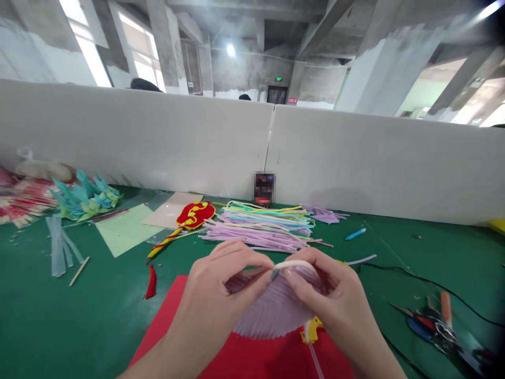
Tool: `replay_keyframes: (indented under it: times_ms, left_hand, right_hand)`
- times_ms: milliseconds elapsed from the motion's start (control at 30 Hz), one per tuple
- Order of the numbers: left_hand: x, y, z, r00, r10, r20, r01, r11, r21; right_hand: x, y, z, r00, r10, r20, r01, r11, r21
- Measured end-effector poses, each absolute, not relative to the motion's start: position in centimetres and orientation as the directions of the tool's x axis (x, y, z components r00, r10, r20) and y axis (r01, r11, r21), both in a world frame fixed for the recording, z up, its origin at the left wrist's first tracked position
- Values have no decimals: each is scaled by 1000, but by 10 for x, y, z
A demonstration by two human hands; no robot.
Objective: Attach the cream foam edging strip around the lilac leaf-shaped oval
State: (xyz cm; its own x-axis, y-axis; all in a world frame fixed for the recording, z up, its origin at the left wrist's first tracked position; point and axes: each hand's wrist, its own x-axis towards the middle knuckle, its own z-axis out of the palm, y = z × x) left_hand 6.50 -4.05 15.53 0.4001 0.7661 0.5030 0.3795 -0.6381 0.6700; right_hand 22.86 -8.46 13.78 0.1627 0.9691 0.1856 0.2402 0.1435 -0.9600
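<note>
Head view: lettering on the small red wall sign is illegible. The left hand pinches one end of a thin cream strip; the right hand pinches it against a pale-purple ribbed piece above a flat red mat.

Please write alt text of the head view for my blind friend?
A left hand and right hand pinch a cream strip at the edge of a ribbed lilac piece, above a red sheet. Beyond lie pastel stems on a green table.
</note>
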Motion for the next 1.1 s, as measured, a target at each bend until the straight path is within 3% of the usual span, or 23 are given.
replay_keyframes:
  times_ms: [500, 1100]
  left_hand:
    - [62, -35, 154, 334, 839, 429, 392, -538, 746]
    - [63, -34, 154, 415, 776, 475, 432, -628, 648]
  right_hand:
    - [238, -74, 130, 103, 990, 100, 250, 71, -966]
    - [232, -78, 132, 42, 992, 120, 290, 103, -951]
